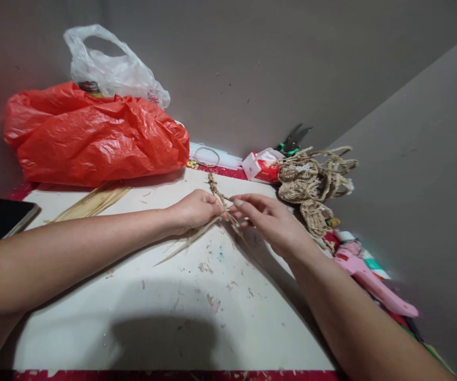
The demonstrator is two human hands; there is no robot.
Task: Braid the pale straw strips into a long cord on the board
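Note:
A thin braid of dried plant fiber (213, 186) lies over the white board (152, 312), its knotted end pointing away from me. My left hand (196, 210) pinches the braid where its loose strands part. From under those fingers a pale dry strand (188, 244) runs down to the left. My right hand (270, 219) is just to the right, fingers loosely curled, with thumb and fingertips at another strand (236, 226). The fingertips of both hands nearly meet and partly hide the crossing of the strands.
Flat dried leaf strips (93, 201) lie by a red plastic bag (101, 140). A phone (3, 219) is at left. Along the back and right are a tissue pack (262, 165), pliers (294, 140), coiled braided cord (303, 182) and a pink glue gun (375, 280). Scraps dot the board.

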